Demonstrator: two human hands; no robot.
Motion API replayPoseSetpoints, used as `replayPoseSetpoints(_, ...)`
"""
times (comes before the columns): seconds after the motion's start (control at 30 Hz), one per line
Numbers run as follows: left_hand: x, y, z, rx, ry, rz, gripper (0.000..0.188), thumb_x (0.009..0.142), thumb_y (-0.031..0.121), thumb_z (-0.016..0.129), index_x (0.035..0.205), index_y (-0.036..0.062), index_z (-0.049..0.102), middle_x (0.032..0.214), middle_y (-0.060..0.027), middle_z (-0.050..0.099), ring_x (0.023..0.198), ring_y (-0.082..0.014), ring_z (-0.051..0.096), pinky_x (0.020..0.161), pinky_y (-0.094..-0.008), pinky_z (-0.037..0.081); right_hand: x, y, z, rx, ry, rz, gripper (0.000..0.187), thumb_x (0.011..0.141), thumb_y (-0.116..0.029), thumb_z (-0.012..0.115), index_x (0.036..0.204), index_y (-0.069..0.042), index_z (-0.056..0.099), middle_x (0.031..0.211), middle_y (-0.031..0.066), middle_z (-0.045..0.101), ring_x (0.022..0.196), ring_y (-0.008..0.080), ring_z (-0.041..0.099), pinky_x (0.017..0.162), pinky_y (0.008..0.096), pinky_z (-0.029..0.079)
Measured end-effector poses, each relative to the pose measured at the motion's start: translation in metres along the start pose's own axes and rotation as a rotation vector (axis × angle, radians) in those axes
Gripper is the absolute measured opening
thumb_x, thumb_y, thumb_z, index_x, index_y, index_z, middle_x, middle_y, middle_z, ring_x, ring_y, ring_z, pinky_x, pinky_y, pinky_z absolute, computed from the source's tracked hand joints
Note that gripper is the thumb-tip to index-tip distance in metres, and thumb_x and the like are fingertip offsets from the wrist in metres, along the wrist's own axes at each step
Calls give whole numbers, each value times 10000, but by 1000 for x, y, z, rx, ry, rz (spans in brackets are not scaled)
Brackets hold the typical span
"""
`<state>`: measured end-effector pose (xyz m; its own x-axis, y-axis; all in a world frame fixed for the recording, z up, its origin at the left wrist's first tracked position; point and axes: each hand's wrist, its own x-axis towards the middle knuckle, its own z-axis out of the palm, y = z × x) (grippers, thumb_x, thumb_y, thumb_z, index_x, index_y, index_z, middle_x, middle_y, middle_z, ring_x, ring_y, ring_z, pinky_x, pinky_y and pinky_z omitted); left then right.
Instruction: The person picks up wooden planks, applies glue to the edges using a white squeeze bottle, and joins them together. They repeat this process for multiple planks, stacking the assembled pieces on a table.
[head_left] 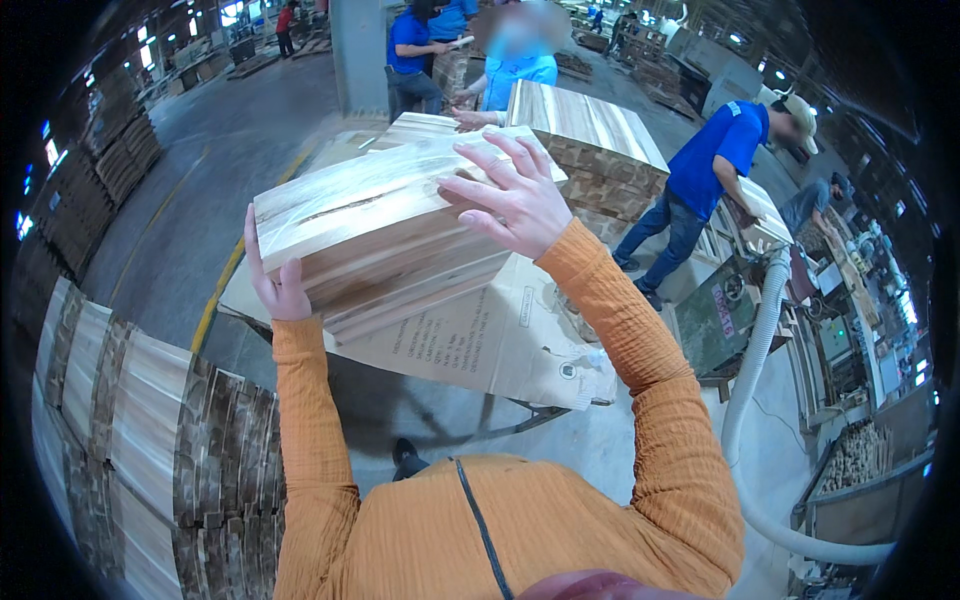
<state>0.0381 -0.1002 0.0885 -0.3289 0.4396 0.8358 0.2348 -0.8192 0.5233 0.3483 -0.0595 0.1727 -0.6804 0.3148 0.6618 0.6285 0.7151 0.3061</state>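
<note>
A pale wooden panel (365,193) with a dark crack-like streak lies across in front of me, slanting up to the right. My left hand (275,285) is closed around its left end, fingers along the outer side and thumb on the near side. On the right part of its top, my right hand (510,195) rests with the fingers spread. Below the panel's near edge shows browner, striped wood (400,275), blurred; whether it is the same piece or another one, I cannot tell. Under it lies a printed cardboard sheet (470,335) on a table.
Stacked wooden panels (150,430) stand at my left. Beyond the table is another panel stack (590,130). A person in light blue (520,75) faces me across it; a person in dark blue (715,150) bends over a board at the right. A white hose (745,390) curves down nearby.
</note>
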Motion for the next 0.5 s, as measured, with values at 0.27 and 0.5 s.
replayPoseSetpoints(0.27, -1, -1, 1, 19, 5, 13, 763, 832, 362, 559, 1403, -62, 282, 1438, -166, 347, 1283, -256, 396, 1063, -367, 313, -1, 4, 9, 2, 13, -4, 412, 901, -474, 465, 1257, -286, 555, 1367, 36, 463, 1314, 288, 317, 1084, 516, 186)
replayPoseSetpoints(0.5, -1, 8, 6, 32, 5, 15, 773, 839, 385, 559, 1400, -67, 280, 1430, -175, 354, 1271, -257, 408, 1055, -363, 320, 4, 26, 0, 296, 351, 105, 203, 760, -140, 541, 946, -89, 607, 1017, 89, 574, 1023, 281, 499, 920, 412, 374)
